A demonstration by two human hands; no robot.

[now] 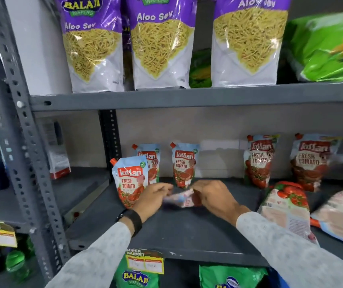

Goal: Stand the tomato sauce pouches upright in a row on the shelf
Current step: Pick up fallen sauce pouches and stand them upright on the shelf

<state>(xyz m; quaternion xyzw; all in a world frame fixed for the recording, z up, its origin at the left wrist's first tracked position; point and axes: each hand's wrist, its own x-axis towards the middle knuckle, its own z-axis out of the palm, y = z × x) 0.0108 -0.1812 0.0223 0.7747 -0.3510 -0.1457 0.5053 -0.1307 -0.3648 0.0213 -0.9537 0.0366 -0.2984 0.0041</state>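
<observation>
— Five pouches stand already: front pouch [129,181] at the left, two behind it [149,161] [184,164], two more at the right [259,161] [310,161].

— And left to do?

— One blurred pouch [180,199], held mid-shelf between both hands. Left hand [153,198] has fingers curled on its left end, right hand [213,197] closed on the other end. Two flat pouches [285,206] [341,215] lie face down at the right of the shelf [187,231]. A row, I'd judge, is over half done.

— Any writing?

— "Kissan Fresh Tomato" on the pouches. Above, purple bags [92,44] read "Balaji Wafers Aloo Sev". The shelf tag [144,261] says "Super Market".
</observation>
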